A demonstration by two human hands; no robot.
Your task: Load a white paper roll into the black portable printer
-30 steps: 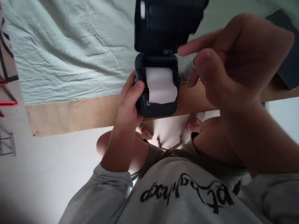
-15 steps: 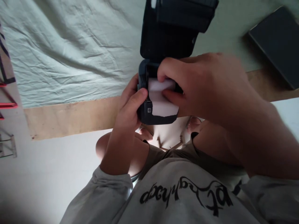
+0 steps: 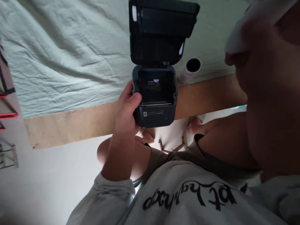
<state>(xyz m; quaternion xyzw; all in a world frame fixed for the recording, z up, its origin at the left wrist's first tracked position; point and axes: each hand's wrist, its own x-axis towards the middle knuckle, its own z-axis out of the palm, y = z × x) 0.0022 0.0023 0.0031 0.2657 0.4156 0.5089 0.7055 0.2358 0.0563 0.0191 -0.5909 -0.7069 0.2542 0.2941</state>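
A seated person's left hand (image 3: 125, 112) is clamped on the side of a dark, box-shaped device (image 3: 156, 97), its thumb over the rim and its fingers wrapped behind. The device is just over the wooden edge (image 3: 70, 128) of a cloth-draped table, directly in front of the person; whether it rests on the wood cannot be told. Its lid (image 3: 157, 47) stands open, swung away from the body, baring a dark compartment with a small printed patch (image 3: 153, 82) inside. Well apart from the left, the right hand (image 3: 269, 59) is raised close to the camera, its fingers closed around white paper (image 3: 235, 37), both blurred and partly in shadow. A white roll (image 3: 184, 76) with a dark core sits just beside the device, on the pale green cloth (image 3: 70, 62). Black lettering runs across the person's light shirt (image 3: 182, 206), and red objects (image 3: 8, 116) show at far left.
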